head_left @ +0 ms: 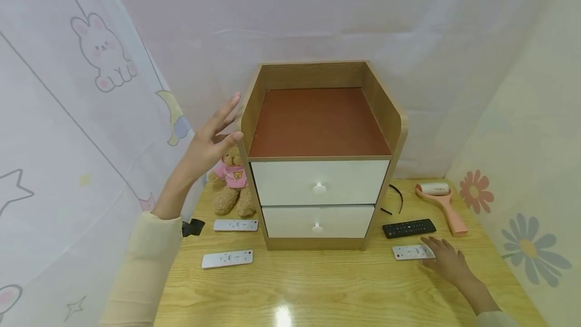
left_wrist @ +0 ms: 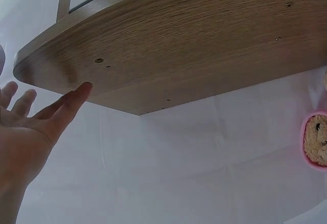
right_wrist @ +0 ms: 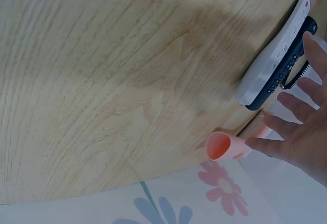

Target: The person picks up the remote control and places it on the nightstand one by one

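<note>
A small wooden cabinet (head_left: 320, 124) with two white drawers stands at the back of the table. My left hand (head_left: 211, 143) is raised beside its upper left side, fingers extended and holding nothing. In the left wrist view, the fingertips overlap the lower edge of the cabinet's side panel (left_wrist: 168, 45). My right hand (head_left: 447, 261) hovers low at the right, its fingers spread by the end of a white remote (head_left: 410, 252). Just behind that lies a black remote (head_left: 408, 228). The right wrist view shows this hand (right_wrist: 304, 124) with nothing in its grasp.
Two more white remotes, a rear one (head_left: 236, 225) and a front one (head_left: 228, 259), lie left of the cabinet. A teddy bear (head_left: 235, 178) in pink sits behind them, near a black bow (head_left: 193, 227). To the right are a peach lint roller (head_left: 447, 208) and a black headband (head_left: 397, 197).
</note>
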Tool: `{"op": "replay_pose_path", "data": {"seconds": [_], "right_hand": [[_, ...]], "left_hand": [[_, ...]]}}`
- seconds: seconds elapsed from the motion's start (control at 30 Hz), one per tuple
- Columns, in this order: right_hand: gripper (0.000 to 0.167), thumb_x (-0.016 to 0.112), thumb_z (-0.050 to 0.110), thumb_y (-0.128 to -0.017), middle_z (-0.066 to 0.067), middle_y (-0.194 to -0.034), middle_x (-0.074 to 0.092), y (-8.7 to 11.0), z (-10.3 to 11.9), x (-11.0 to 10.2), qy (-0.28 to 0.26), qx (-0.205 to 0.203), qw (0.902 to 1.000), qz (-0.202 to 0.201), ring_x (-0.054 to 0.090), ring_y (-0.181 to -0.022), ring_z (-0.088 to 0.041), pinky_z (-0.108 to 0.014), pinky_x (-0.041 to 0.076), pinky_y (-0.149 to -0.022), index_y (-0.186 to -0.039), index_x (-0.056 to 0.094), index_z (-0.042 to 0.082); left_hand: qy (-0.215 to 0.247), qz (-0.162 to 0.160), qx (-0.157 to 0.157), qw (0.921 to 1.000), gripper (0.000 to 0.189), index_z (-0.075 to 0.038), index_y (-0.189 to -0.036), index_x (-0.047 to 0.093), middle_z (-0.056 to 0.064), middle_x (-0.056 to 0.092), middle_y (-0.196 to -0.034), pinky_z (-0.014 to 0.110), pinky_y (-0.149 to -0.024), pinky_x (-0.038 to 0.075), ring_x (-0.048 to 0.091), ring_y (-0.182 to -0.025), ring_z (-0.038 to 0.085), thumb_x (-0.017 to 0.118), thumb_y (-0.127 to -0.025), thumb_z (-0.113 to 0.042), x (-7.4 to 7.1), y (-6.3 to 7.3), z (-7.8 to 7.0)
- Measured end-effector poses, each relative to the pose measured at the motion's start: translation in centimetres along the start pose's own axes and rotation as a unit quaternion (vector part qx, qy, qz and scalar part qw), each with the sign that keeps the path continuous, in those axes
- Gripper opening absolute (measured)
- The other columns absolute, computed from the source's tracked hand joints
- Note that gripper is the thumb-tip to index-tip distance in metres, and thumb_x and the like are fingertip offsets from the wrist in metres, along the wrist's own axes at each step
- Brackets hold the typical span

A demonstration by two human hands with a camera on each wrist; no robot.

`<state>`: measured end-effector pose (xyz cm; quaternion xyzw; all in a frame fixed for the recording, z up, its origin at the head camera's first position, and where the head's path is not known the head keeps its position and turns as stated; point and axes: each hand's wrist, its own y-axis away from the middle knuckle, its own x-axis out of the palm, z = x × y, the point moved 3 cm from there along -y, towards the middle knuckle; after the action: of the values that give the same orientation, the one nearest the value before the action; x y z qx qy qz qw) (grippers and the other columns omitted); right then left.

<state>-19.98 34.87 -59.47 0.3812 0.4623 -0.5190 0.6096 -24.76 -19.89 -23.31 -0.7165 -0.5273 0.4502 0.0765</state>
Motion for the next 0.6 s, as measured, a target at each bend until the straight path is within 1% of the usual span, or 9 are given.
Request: {"op": "replay_pose_path", "data": {"seconds": [0.17, 0.23, 0.3, 0.37, 0.43, 0.5, 0.6], "right_hand": [[0.068, 0.079, 0.026, -0.078, -0.033, -0.132, 0.048, 0.1, -0.2, 0.2, -0.002, -0.005, 1.0000, 0.003, 0.040, -0.116, -0.061, -0.083, 0.030, -0.080, -0.133, 0.051, 0.000], [0.068, 0.080, 0.025, -0.076, -0.032, -0.132, 0.048, 0.1, -0.2, 0.3, -0.004, -0.006, 1.0000, 0.002, 0.041, -0.116, -0.061, -0.083, 0.030, -0.080, -0.133, 0.052, 0.000], [0.068, 0.081, 0.025, -0.075, -0.032, -0.131, 0.049, 0.1, -0.4, 0.3, -0.004, -0.006, 1.0000, 0.004, 0.041, -0.116, -0.060, -0.082, 0.032, -0.079, -0.132, 0.053, 0.000], [0.068, 0.081, 0.023, -0.074, -0.032, -0.131, 0.049, 0.1, -0.5, 0.4, -0.003, -0.007, 1.0000, 0.005, 0.042, -0.116, -0.060, -0.082, 0.033, -0.078, -0.131, 0.054, -0.001], [0.067, 0.081, 0.022, -0.073, -0.032, -0.131, 0.050, 0.1, -0.7, 0.5, -0.003, -0.007, 0.9999, 0.008, 0.042, -0.116, -0.059, -0.082, 0.033, -0.078, -0.130, 0.054, -0.001], [0.067, 0.082, 0.021, -0.073, -0.032, -0.130, 0.050, 0.1, -0.9, 0.6, -0.001, -0.007, 0.9999, 0.010, 0.043, -0.115, -0.059, -0.081, 0.034, -0.077, -0.130, 0.055, -0.002], [0.066, 0.082, 0.018, -0.072, -0.033, -0.129, 0.050, 0.1, -1.0, 0.7, -0.003, -0.012, 0.9999, 0.010, 0.045, -0.113, -0.058, -0.078, 0.039, -0.074, -0.128, 0.056, -0.003]], "left_hand": [[-0.002, 0.015, -0.012, 0.9998, 0.065, -0.009, -0.152, 0.027, 0.005, 0.021, -0.159, 0.029, -0.096, 0.049, 0.038, -0.135, 0.034, 0.057, -0.095, 0.000, 0.0, -0.4, 0.1], [-0.001, 0.017, -0.018, 0.9997, 0.064, -0.008, -0.151, 0.028, 0.005, 0.022, -0.159, 0.031, -0.095, 0.050, 0.039, -0.135, 0.034, 0.058, -0.095, 0.000, 0.0, -0.6, 0.1], [0.001, 0.019, -0.027, 0.9995, 0.064, -0.009, -0.151, 0.030, 0.004, 0.023, -0.159, 0.037, -0.096, 0.049, 0.040, -0.135, 0.032, 0.058, -0.095, 0.000, -0.1, -0.7, 0.3], [0.008, 0.021, -0.037, 0.9991, 0.062, -0.009, -0.150, 0.032, 0.003, 0.026, -0.158, 0.044, -0.099, 0.046, 0.039, -0.136, 0.029, 0.059, -0.095, -0.001, -0.1, -0.8, 0.4], [0.015, 0.024, -0.044, 0.9986, 0.060, -0.008, -0.149, 0.035, 0.002, 0.028, -0.157, 0.048, -0.103, 0.042, 0.038, -0.137, 0.025, 0.059, -0.095, -0.002, -0.1, -0.7, 0.6], [0.019, 0.022, -0.047, 0.9985, 0.058, -0.008, -0.147, 0.039, 0.002, 0.031, -0.156, 0.046, -0.104, 0.041, 0.038, -0.137, 0.022, 0.060, -0.094, -0.002, -0.1, -0.6, 0.8], [0.022, 0.011, -0.035, 0.9991, 0.056, -0.005, -0.145, 0.043, 0.004, 0.035, -0.154, 0.040, -0.103, 0.043, 0.040, -0.136, 0.020, 0.062, -0.092, -0.001, -0.1, -0.5, 1.1]]}}
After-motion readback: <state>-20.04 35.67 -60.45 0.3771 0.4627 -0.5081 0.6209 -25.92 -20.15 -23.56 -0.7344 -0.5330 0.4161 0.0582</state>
